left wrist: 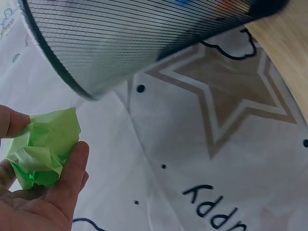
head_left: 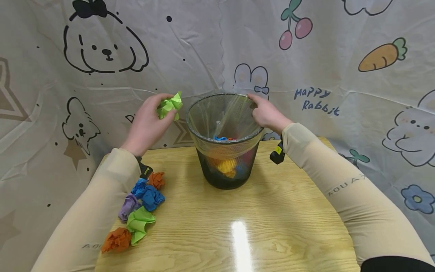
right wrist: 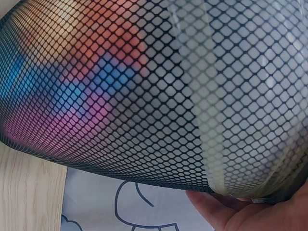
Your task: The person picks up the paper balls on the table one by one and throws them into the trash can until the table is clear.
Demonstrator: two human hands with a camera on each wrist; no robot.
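My left hand (head_left: 147, 121) holds a crumpled green paper ball (head_left: 171, 106) between thumb and fingers, left of the bin and about level with its rim. In the left wrist view the green paper ball (left wrist: 45, 147) shows close up, apart from the mesh. A black mesh wastebasket (head_left: 207, 166) with a clear plastic liner stands on the table. My right hand (head_left: 268, 113) grips the right side of its rim. Inside, blue, orange, yellow and pink crumpled paper shows through the mesh (right wrist: 163, 110) in the right wrist view.
On the wooden table (head_left: 190, 230), beside my left forearm, lie an orange ball (head_left: 116, 240), a green one (head_left: 139, 224), a purple one (head_left: 129, 206), blue ones (head_left: 152, 197) and another orange ball (head_left: 157, 180). A printed cloth (head_left: 197, 49) hangs behind.
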